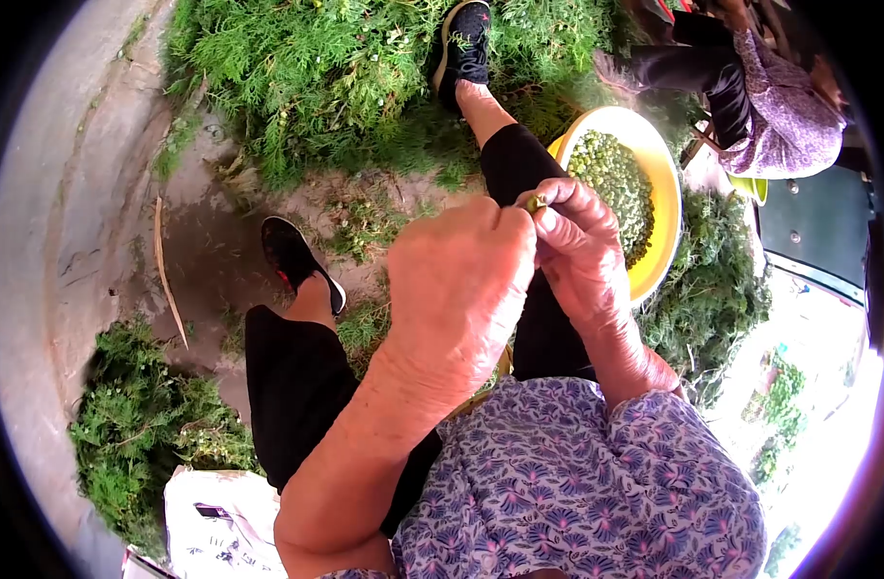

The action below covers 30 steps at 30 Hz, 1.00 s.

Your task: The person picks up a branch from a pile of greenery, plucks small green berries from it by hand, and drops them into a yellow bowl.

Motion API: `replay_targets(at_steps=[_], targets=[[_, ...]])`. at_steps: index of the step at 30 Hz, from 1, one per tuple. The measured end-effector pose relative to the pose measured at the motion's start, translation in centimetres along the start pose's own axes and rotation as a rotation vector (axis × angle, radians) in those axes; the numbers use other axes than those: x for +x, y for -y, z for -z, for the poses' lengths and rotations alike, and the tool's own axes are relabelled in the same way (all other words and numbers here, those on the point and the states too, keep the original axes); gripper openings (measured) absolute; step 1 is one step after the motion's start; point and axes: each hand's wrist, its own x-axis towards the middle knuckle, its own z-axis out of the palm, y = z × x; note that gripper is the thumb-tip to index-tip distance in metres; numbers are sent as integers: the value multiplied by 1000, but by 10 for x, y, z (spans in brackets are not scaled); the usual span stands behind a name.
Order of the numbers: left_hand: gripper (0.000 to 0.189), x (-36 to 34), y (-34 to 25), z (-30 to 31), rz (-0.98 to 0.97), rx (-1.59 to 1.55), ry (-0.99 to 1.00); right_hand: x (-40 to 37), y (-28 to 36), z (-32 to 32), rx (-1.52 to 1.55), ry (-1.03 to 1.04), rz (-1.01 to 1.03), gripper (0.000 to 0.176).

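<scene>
My left hand (pixel 461 280) is closed in a fist, its back to the camera, and what it holds, if anything, is hidden. Touching it on the right, my right hand (pixel 587 251) pinches a small green piece (pixel 537 203) between thumb and fingers. Just beyond my right hand stands a yellow basin (pixel 666 207), partly covered by that hand. Many small green pieces (pixel 611 179) lie in the basin.
Leafy green branches (pixel 317 77) are heaped at the top, with more at lower left (pixel 143 415) and right (pixel 712 289). A white bag (pixel 215 521) lies at lower left. Another person (pixel 785 116) sits at upper right near a dark green panel (pixel 814 227).
</scene>
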Motion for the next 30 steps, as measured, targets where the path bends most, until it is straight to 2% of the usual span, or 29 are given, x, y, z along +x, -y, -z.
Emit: replay_targets(at_steps=[2,4,6,7,9,12,16,20,22,23,26,27,28,30], targets=[[12,-2,0,-1,-95,45,-4,-4,0,-1,8,-15,-11,11],[13,-2,-2,-3,-102,33,-12,-6,0,-1,27,-11,-24,11],[15,-3,-8,-2,26,-3,55,-8,-1,-1,42,-8,-35,11],[15,-5,-9,-2,26,-3,54,-9,-2,-1,47,-9,-9,11],[23,-8,-8,-4,127,-97,110,-11,-4,-5,63,-33,27,11],[23,-7,-8,-5,151,-160,103,-12,-3,-2,56,-21,18,11],[20,-7,-5,-7,138,-284,61,-13,-1,-7,94,-46,26,11],[15,-11,-12,-10,24,-278,88,-6,2,9,20,-143,79,9],[10,-16,-15,-12,-98,-356,276,2,11,30,-168,-208,216,7],[8,-17,-20,-11,-74,-290,341,7,16,47,-266,-275,255,9],[4,-30,-22,-17,-172,-151,407,20,28,120,-602,-508,338,20],[8,-27,-18,-9,-273,-183,526,25,29,156,-692,-564,311,23],[14,-32,-18,-12,-303,-58,515,28,30,187,-781,-617,289,26],[9,-24,-19,0,-325,47,840,27,31,208,-861,-753,313,33]])
